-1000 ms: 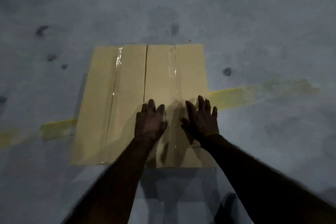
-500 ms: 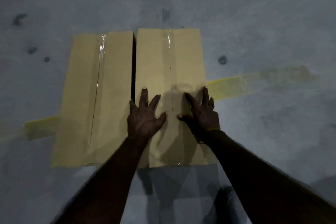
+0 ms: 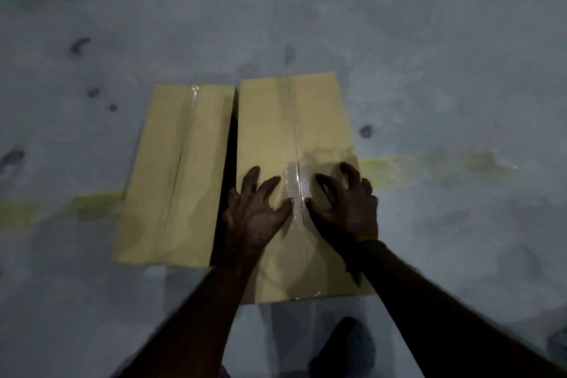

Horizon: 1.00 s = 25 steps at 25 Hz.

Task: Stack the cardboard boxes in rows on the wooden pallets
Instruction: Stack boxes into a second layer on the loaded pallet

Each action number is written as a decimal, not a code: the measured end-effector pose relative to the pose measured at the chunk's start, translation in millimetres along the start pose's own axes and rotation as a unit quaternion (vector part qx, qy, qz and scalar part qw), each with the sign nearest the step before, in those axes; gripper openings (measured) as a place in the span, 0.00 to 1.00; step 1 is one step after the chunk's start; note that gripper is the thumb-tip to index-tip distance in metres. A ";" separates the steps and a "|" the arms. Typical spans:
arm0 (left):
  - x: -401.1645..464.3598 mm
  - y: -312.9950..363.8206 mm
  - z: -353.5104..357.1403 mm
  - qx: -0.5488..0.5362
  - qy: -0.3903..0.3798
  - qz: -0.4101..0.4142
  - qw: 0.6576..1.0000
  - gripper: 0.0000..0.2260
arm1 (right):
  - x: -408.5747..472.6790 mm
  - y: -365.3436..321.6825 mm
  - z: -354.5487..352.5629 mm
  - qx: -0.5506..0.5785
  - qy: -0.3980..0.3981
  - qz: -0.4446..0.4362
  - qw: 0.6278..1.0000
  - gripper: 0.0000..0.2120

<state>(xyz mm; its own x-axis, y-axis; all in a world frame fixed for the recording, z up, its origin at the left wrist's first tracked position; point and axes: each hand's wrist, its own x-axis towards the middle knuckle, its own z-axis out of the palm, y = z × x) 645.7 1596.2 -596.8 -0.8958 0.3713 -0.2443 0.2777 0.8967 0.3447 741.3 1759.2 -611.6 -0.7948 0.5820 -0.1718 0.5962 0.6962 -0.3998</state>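
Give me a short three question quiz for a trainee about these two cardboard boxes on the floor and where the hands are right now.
1. True or false: both hands rest on the same tan cardboard box.
2. Which runs between the left hand and right hand? A) a clear tape seam B) a black strap C) a white label
3. Fill in: the faded yellow floor line passes ____ the boxes.

Key
1. True: both lie flat, fingers spread, on the right tan cardboard box; the left tan cardboard box is untouched.
2. A, the clear tape seam.
3. Under.
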 end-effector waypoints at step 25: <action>-640.1 47.3 -389.6 -0.030 0.269 -0.226 0.936 0.26 | -509.0 -192.1 -393.2 0.036 -0.050 -0.328 0.942 0.27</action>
<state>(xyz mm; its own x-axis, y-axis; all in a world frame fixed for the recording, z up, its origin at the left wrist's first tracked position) 1097.0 1307.1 -71.0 -0.9663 -0.2331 0.1095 -0.1780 0.9117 0.3702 1075.9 1494.5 -93.4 -0.9987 -0.0101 0.0508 -0.0347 0.8599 -0.5094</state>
